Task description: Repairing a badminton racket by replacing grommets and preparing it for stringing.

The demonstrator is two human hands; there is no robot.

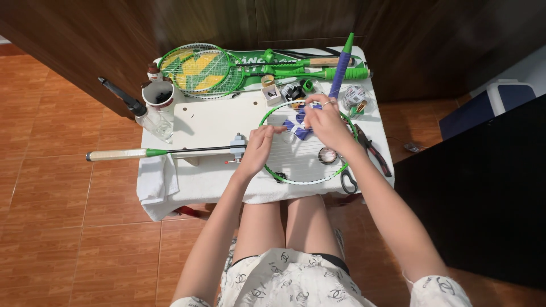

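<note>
1. Both hands are set on a green-framed racket (284, 170) lying flat on a white-covered table (199, 185): the left hand (259, 149) is curled, fingertips pinched at a string, and the right hand (325, 122) is closed around purple clips (300, 126) on the strings.
2. The string could probably slip if the pinch loosens.
3. Pliers (372, 149) and scissors (348, 181) lie just beside the frame, at the table's right edge, and could be knocked off.
4. Open room is seen left of the frame; spare rackets (199, 71) crowd the far edge.
</note>
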